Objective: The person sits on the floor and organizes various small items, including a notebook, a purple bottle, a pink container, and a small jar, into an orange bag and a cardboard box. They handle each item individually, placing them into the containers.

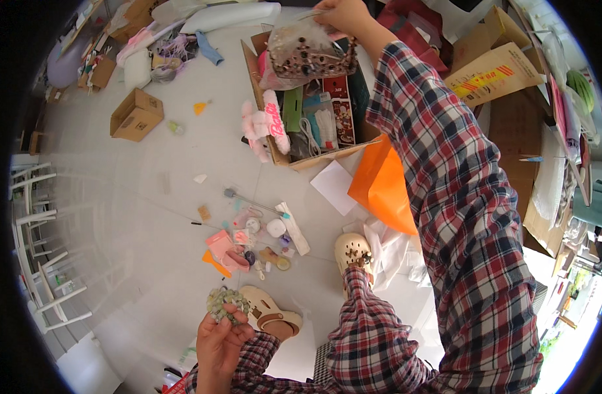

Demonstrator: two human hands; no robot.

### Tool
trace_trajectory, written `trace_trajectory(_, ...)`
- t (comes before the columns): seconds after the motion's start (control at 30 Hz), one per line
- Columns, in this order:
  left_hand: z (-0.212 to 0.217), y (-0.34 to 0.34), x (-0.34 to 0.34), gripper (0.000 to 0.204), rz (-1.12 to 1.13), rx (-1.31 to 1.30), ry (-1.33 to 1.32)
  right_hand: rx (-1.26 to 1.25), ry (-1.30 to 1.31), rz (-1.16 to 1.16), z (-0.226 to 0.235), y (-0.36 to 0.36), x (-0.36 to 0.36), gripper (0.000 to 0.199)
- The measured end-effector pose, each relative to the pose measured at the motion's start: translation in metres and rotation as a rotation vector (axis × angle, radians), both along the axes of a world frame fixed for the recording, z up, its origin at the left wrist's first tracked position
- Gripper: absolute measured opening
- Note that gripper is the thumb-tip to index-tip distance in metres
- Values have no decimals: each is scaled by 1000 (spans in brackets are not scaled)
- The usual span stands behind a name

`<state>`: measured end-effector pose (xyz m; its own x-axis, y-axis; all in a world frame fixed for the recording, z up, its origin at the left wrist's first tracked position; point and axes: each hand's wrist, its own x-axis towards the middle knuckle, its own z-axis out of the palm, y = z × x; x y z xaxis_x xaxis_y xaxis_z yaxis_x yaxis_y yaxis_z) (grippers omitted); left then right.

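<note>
My left hand [221, 331] is raised low in the picture, fingers closed on a bunch of pale green stone beads [227, 305]. At the top, my outstretched right hand [345, 16] grips the upper edge of a clear plastic bag [293, 41]. Dark brown and clear beads in a curved band [314, 59] show in or against that bag; I cannot tell which. The bag hangs over an open cardboard box [327, 157], which holds a green packet, a white cable and red printed boxes. A fluffy pink and white headband [275, 121] leans on the box's left side.
Between my clogs [265, 308] and the box lies a pile of small items, including a pink pouch [225, 249] and a grey stick [255, 202]. An orange bag [383, 187] and white paper [334, 187] lie right. White stools [45, 249] stand left; a small carton [137, 115] is farther off.
</note>
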<state>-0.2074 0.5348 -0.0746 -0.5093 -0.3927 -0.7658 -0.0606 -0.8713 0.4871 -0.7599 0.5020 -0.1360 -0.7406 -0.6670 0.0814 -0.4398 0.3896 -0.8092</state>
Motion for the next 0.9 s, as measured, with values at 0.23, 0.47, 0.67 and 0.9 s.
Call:
trace_trajectory(0.23, 0, 2, 0, 20, 10, -10, -9, -47, -42, 9, 12, -7, -10, 13)
trace_trajectory(0.47, 0, 0, 2, 22, -62, -6, 5, -30, 16, 168, 14, 10, 13, 12)
trace_trajectory(0.67, 0, 4, 4, 21, -77, -28, -3, -114, -16, 194, 21, 20, 23, 11)
trace_trajectory(0.9, 4, 7, 1, 21, -60, -19, -29, -19, 470, 382, 13, 19, 59, 23)
